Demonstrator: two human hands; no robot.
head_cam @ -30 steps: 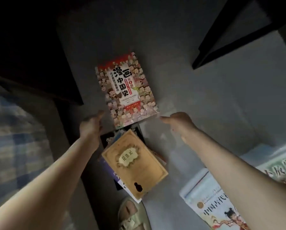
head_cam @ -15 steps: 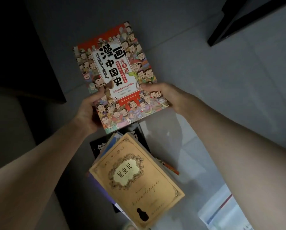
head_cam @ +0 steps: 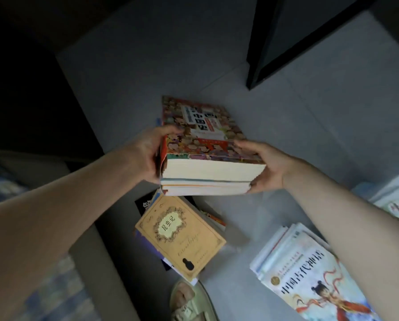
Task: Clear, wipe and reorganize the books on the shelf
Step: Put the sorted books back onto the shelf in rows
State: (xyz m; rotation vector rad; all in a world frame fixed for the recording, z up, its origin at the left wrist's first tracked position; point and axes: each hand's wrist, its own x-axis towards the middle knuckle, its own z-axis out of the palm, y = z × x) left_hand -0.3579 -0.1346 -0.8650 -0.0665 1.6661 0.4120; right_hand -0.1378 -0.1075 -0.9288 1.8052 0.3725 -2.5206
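The left hand (head_cam: 147,154) and right hand (head_cam: 268,167) each curl their grip round opposite sides of a thick rectangular stack of books (head_cam: 207,174), perhaps three, with a glossy cartoon cover and cream page edges, above the smooth grey floor (head_cam: 147,66), just beyond a tan ornate-framed book (head_cam: 180,235).

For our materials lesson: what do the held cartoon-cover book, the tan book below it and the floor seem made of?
Cartoon-cover book: paper, by its cream page edges; cover looks like printed card, finish unclear in dim light. Tan book: card cover, apparently matte, no glare. Floor: grey tile, probably ceramic, smooth, with thin joint lines.
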